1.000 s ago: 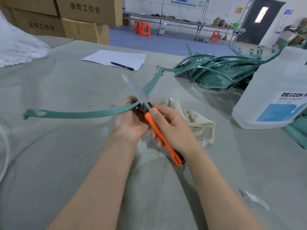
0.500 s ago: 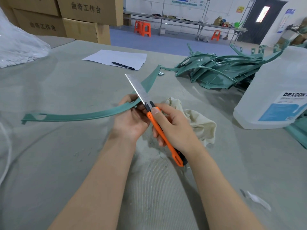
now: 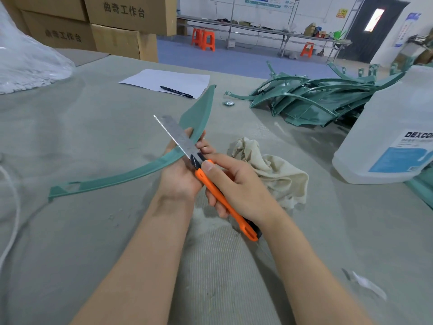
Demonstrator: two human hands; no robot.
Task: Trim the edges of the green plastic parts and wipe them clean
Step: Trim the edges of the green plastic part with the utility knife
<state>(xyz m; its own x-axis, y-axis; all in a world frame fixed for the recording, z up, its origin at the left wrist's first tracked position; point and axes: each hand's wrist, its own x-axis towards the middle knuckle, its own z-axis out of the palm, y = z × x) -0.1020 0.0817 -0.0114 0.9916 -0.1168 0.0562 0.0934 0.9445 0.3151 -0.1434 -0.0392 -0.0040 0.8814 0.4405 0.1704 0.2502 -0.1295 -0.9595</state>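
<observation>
At a grey table [image 3: 93,231], a person's left hand [image 3: 180,177] grips a long, curved green part [image 3: 121,178] near its middle. The right hand [image 3: 236,186] is wrapped around an orange knife [image 3: 243,225], with the extended blade laid across the part's edge. A crumpled rag [image 3: 271,167] lies just right of the hands. Beyond it stands a translucent jug [image 3: 393,123] labelled DEXCON, its contents impossible to make out. A pile [image 3: 316,99] of green parts sits behind. At far left a clear bag [image 3: 25,59] holds white material. Closed cardboard boxes [image 3: 126,15] are stacked at the back, near a paper [image 3: 168,79] and pen [image 3: 177,92].
</observation>
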